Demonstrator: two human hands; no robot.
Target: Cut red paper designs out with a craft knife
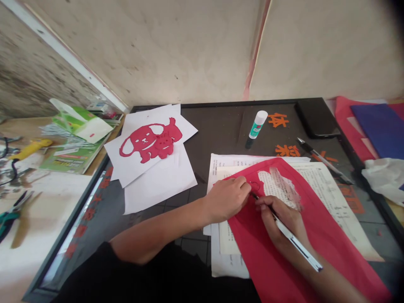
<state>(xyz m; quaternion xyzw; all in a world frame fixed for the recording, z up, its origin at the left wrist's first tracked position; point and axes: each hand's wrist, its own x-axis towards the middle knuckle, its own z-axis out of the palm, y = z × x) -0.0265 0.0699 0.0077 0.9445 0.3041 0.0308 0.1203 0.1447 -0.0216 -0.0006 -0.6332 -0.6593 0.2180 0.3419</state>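
Lying across a stack of printed pages point(328, 198), one sheet of red paper point(261, 261) occupies the front right of a dark board point(214, 113). Its upper part has a ragged opening that shows the print beneath, and a small curved outline sits in the red just left of that opening.

Left hand point(225, 200): fingers curled, pressing down on the red paper, holding nothing. Right hand point(277, 216): closed in a pen grip around a slim white craft knife point(293, 242), the tip touching the red paper just beside the left hand's fingertips.

On the board, behind and beside the work:
- Several overlapping white sheets point(160, 189), left of the stack, bearing a red paper dog point(148, 141).
- One glue stick point(257, 125), white cap, lying tilted near the far edge.
- Two orange paper characters point(278, 120) point(287, 150), apart from each other, right of the glue stick.
- One black and silver pen point(318, 158), lying diagonally near the right of the stack.
- One black phone point(317, 118), at the far right corner.

Right of the board: a blue sheet point(378, 128) over red paper point(344, 113), and a crumpled white plastic bag point(385, 176).

Left of the board, on a wooden table point(22, 128): a green and white box point(82, 126), a yellow-handled tool point(31, 147) and teal-handled pliers point(9, 219).
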